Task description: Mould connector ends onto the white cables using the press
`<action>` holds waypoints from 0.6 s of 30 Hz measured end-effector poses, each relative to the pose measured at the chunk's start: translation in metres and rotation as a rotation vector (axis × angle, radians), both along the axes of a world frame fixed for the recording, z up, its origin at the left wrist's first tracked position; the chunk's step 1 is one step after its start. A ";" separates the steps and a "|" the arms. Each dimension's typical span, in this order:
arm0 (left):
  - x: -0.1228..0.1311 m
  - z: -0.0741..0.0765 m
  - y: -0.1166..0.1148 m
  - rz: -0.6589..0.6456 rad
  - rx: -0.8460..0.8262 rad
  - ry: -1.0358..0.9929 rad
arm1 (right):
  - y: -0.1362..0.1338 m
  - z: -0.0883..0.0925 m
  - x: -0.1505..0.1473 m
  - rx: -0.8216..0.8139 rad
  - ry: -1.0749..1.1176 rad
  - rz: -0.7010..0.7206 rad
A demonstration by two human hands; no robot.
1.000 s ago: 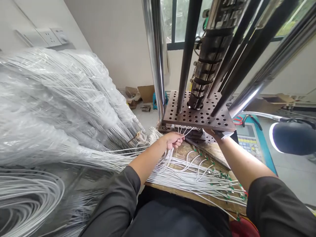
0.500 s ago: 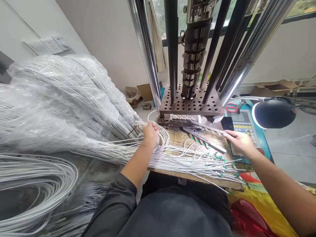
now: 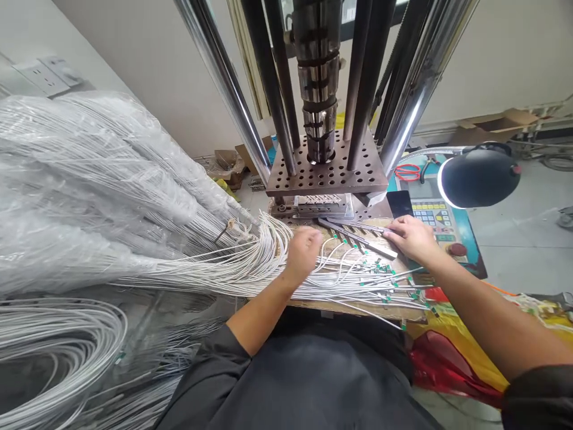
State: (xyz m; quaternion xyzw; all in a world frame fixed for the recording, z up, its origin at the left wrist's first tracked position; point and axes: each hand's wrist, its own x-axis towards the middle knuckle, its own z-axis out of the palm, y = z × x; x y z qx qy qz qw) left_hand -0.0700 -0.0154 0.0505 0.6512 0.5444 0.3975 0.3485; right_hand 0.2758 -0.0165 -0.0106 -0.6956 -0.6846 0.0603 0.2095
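Note:
My right hand pinches the right end of a slim grey metal bar with thumb and fingers. A second metal bar lies at an angle below it, and the two come close together at their left ends. Between and below them are cable ends with green tips. My left hand is closed with curled fingers over the bundle of white cables; whether a cable is inside it is hidden. Behind the bars, a metal die block sits under the press plate.
Plastic-wrapped cable bundles fill the left side, with a coiled cable loop below. To the right are a black lamp head, a control panel, red-handled scissors and yellow and red bags.
My left hand has moved right, away from the looped cables. The bar in my right hand has come forward, off the die block, whose front now shows. The camera view has shifted.

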 end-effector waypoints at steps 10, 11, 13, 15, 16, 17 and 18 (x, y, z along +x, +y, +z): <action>0.098 -0.021 -0.010 -0.541 0.042 0.746 | -0.032 0.014 -0.028 0.018 0.125 0.383; 0.098 -0.022 -0.009 -0.541 0.054 0.757 | -0.033 0.014 -0.032 -0.013 0.127 0.392; 0.097 -0.024 -0.009 -0.548 0.064 0.746 | -0.031 0.014 -0.037 -0.061 0.122 0.389; 0.095 -0.026 -0.009 -0.558 0.064 0.696 | -0.027 0.016 -0.037 -0.099 0.132 0.396; 0.094 -0.028 -0.010 -0.561 0.065 0.671 | -0.025 0.017 -0.036 -0.114 0.142 0.404; 0.093 -0.030 -0.011 -0.560 0.067 0.653 | -0.023 0.017 -0.035 -0.127 0.154 0.410; 0.093 -0.032 -0.011 -0.557 0.071 0.643 | -0.022 0.017 -0.033 -0.138 0.166 0.414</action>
